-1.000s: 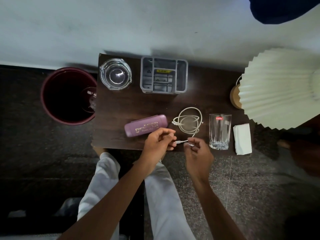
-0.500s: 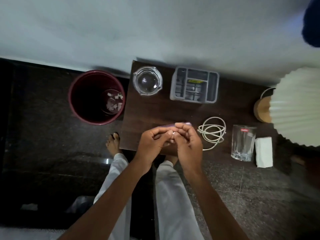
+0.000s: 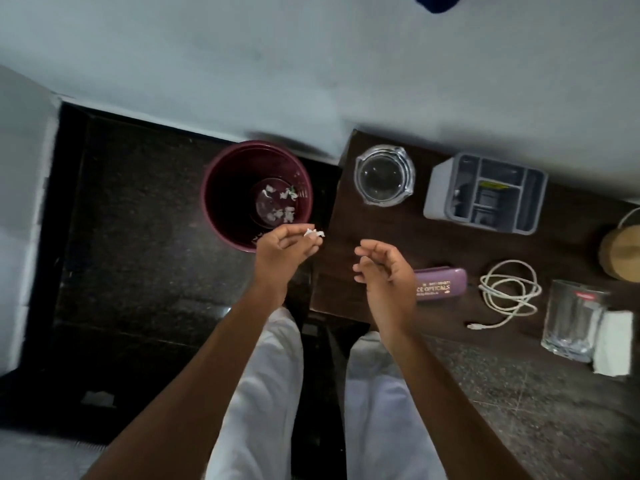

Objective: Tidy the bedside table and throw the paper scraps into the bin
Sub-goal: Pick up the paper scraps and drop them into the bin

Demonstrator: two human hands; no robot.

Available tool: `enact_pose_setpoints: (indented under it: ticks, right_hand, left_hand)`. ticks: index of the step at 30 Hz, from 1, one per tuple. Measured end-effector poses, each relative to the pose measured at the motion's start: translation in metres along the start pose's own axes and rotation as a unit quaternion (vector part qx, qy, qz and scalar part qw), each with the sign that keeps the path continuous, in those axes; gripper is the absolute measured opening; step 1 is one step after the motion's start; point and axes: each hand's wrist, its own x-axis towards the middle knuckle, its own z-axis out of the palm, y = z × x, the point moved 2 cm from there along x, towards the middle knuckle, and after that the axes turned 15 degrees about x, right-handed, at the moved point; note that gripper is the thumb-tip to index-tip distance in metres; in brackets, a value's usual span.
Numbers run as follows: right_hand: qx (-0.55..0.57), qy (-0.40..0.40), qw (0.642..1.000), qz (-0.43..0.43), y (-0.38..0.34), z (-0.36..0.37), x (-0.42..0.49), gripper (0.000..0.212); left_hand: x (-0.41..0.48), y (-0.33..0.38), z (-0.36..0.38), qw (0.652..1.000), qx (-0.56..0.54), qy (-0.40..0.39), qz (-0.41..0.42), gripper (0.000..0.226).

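Nearly done: left hand (image 3: 282, 249) pinching last paper scrap (image 3: 313, 233) at frame centre beside bin (image 3: 256, 194) holding earlier scraps, right hand (image 3: 384, 271) loosely open, empty, over bedside table (image 3: 377, 233).

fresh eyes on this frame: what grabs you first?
The left hand pinches a white paper scrap near the rim of the maroon bin, which stands on the floor left of the table and already has scraps at its bottom. The right hand hangs open and empty over the table's front left corner, beside the purple spectacle case.
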Motion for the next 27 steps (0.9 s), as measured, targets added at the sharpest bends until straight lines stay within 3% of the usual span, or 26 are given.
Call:
enact_pose_setpoints:
  ticks: [6, 11, 19, 27]
  right_hand:
    - [-0.026, 0.005, 1.000, 0.006, 0.014, 0.027, 0.011, 0.020]
    - [-0.033, 0.005, 0.999, 0.015, 0.021, 0.035, 0.016, 0.018]
    - [-0.050, 0.012, 0.998, 0.023, 0.025, 0.031, 0.022, 0.018]
    - [-0.054, 0.005, 0.998, 0.019, 0.016, 0.024, 0.012, 0.014]
  left_hand:
    - [0.056, -0.014, -0.043, 0.995, -0.037, 0.084, -0.038, 0.022]
    - [0.093, -0.026, -0.057, 0.989, -0.024, 0.126, -0.079, 0.011]
    - [0.115, -0.025, -0.061, 0.984, -0.007, 0.147, -0.100, 0.026]
    - [0.076, -0.018, -0.052, 0.989, 0.034, 0.124, -0.073, 0.016]
